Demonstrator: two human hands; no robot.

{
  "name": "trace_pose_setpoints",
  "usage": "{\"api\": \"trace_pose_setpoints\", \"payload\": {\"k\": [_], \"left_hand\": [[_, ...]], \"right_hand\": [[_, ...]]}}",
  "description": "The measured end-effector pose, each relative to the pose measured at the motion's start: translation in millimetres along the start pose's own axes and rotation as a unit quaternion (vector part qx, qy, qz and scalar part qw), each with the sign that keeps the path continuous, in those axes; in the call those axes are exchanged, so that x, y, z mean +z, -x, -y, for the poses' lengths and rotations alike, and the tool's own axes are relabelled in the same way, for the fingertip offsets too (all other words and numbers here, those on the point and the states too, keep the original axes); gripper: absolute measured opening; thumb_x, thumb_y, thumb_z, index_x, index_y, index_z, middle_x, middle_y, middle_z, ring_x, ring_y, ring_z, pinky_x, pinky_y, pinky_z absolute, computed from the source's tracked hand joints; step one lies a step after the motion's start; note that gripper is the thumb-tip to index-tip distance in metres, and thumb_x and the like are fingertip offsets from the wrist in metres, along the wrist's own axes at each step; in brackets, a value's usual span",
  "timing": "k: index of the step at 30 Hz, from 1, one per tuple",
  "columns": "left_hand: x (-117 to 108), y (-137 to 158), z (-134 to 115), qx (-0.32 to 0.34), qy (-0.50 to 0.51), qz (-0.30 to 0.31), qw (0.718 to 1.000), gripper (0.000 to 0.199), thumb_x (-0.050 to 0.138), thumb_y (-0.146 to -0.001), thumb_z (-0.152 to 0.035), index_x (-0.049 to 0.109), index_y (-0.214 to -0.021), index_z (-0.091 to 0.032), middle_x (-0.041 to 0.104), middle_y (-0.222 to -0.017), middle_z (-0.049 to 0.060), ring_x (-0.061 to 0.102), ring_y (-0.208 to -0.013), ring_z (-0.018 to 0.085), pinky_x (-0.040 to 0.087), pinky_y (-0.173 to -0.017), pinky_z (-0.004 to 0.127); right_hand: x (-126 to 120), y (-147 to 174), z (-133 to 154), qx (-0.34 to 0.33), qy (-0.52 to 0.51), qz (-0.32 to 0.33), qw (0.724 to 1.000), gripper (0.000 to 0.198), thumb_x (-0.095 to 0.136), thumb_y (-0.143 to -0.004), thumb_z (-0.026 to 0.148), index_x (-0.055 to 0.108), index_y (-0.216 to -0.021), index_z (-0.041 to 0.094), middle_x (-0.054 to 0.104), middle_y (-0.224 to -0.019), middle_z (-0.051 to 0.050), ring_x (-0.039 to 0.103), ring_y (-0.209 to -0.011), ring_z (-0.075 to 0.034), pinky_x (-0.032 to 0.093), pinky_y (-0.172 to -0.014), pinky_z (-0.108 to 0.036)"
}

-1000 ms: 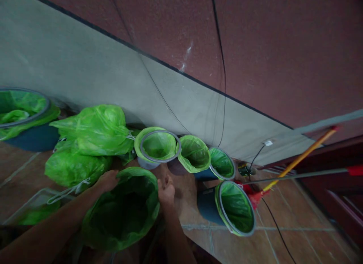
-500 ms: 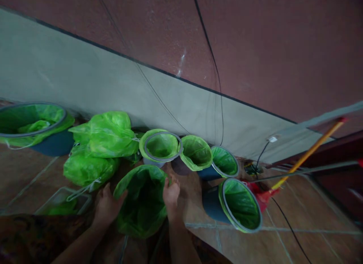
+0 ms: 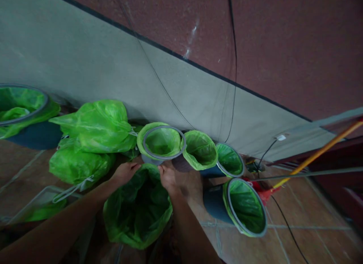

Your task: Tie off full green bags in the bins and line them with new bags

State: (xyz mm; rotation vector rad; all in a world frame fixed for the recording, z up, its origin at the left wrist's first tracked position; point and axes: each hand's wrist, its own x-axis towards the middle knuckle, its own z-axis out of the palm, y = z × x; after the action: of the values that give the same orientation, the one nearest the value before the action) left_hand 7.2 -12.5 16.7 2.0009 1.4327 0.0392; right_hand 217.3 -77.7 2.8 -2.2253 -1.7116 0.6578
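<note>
I have both hands at the far edge of a green bag (image 3: pixel 136 218), which sits low in front of the body, between the two forearms. Its mouth gapes wide and roughly round; the film is thin, wrinkled and slightly see-through, a brighter green along the near lip, where it bulges outward in soft folds, and sinking to almost black deep inside. Whatever supports it underneath, I can't make out from here. The left hand (image 3: pixel 127 173) has its fingers drawn together on the far left of the rim; the right hand (image 3: pixel 168 177) is likewise closed on the rim a little to the right, with a short stretch of edge between them. Just beyond them I see a lined bin (image 3: pixel 147 158) with a grey ring (image 3: pixel 144 141) on top, and to the left, tied bags (image 3: pixel 103 126) are heaped near the wall (image 3: pixel 93 63)
</note>
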Motion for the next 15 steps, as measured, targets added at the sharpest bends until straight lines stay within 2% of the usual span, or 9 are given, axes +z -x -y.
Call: {"api": "trace_pose_setpoints", "payload": {"k": [4,8,10,12,15], "left_hand": [[1.3,10.4,9.8,0.062,-0.057,0.013,0.996,0.036,0.042,-0.095,-0.037,0.069,-0.111,-0.019,0.077,-0.102,0.011,0.071,-0.096,0.024,0.048,-0.084,0.03],[1.1,15.3,7.5,0.057,-0.07,0.02,0.996,0.031,0.042,-0.093,-0.03,0.066,-0.108,-0.018,0.076,-0.1,0.011,0.071,-0.096,0.025,0.047,-0.081,0.03],[2.5,20.5,6.5,0.038,-0.062,0.009,0.997,0.029,0.041,-0.092,-0.028,0.065,-0.103,-0.018,0.076,-0.1,0.011,0.071,-0.094,0.024,0.047,-0.079,0.029],[4.9,29.4,10.4,-0.012,-0.049,-0.019,0.999,0.028,0.04,-0.092,-0.029,0.065,-0.101,-0.019,0.075,-0.098,0.01,0.072,-0.091,0.024,0.047,-0.077,0.03],[9.6,49.7,26.1,-0.113,-0.025,-0.076,0.99,0.03,0.041,-0.091,-0.032,0.065,-0.105,-0.019,0.075,-0.093,0.012,0.072,-0.088,0.028,0.049,-0.075,0.033]], "right_hand": [[3.2,11.8,-9.0,-0.013,0.062,0.047,0.997,0.034,0.048,-0.098,0.036,0.07,-0.118,0.02,0.077,-0.101,-0.011,0.071,-0.092,-0.023,0.049,-0.081,-0.029],[-0.6,11.3,-7.7,-0.011,0.095,0.085,0.992,0.036,0.05,-0.097,0.033,0.065,-0.127,0.021,0.077,-0.103,-0.013,0.072,-0.092,-0.026,0.05,-0.08,-0.032],[-5.0,8.6,-2.9,-0.022,0.091,0.089,0.992,0.036,0.051,-0.096,0.031,0.064,-0.129,0.022,0.077,-0.104,-0.012,0.072,-0.093,-0.026,0.051,-0.081,-0.034],[-11.2,7.8,2.1,-0.034,0.074,0.069,0.994,0.042,0.057,-0.093,0.03,0.06,-0.134,0.022,0.075,-0.112,-0.013,0.071,-0.1,-0.027,0.051,-0.085,-0.036],[-21.4,13.2,6.4,-0.046,0.02,-0.015,0.999,0.058,0.066,-0.085,0.03,0.054,-0.14,0.017,0.066,-0.131,-0.017,0.062,-0.121,-0.029,0.049,-0.098,-0.039]]}}
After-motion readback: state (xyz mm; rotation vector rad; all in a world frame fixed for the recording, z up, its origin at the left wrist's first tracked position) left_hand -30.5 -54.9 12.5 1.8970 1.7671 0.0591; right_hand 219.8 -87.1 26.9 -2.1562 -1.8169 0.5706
